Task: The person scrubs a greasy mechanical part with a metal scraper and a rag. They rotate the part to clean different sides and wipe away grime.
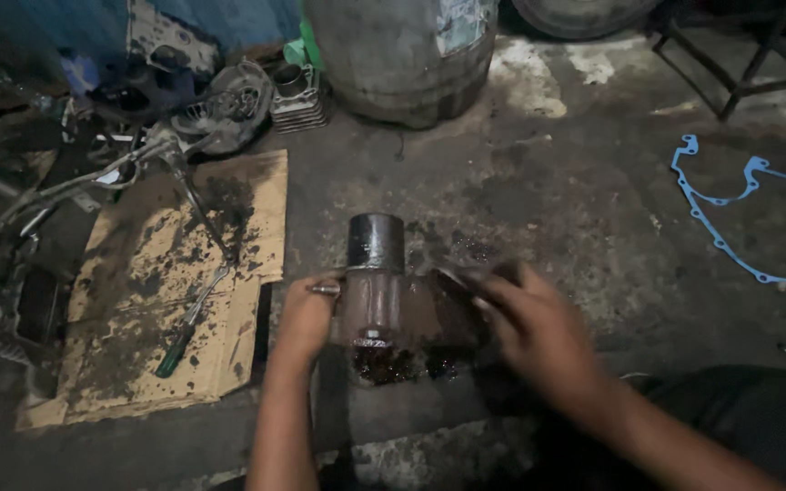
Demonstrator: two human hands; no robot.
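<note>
A large grey drum [402, 55] stands on the concrete floor [575, 182] at the top of the view, its inside out of sight; a pale, torn label patch [461, 23] sits on its right flank. Just left of it rests a finned engine cylinder [297, 95] with its open bore facing up, nothing visible inside.

Low in the middle of the floor lies a greasy, brownish metal engine part [384, 305] with a dark round sleeve [376, 241] rising from its top. It looks oil-stained, and a dark wet patch [398, 364] spreads under its near edge.

The left hand [307, 318] is closed round the part's left side, fingers wrapped on its edge beside a small stud. The right hand [525, 323] is blurred over the part's right side; its fingers are curled about something dark and thin, though what it is, or how tightly it is gripped, cannot be told.

To the left lies stained cardboard [166, 300] bearing a green-handled screwdriver [179, 345]. A pale blue gasket [748, 218] lies well apart on the right.
</note>
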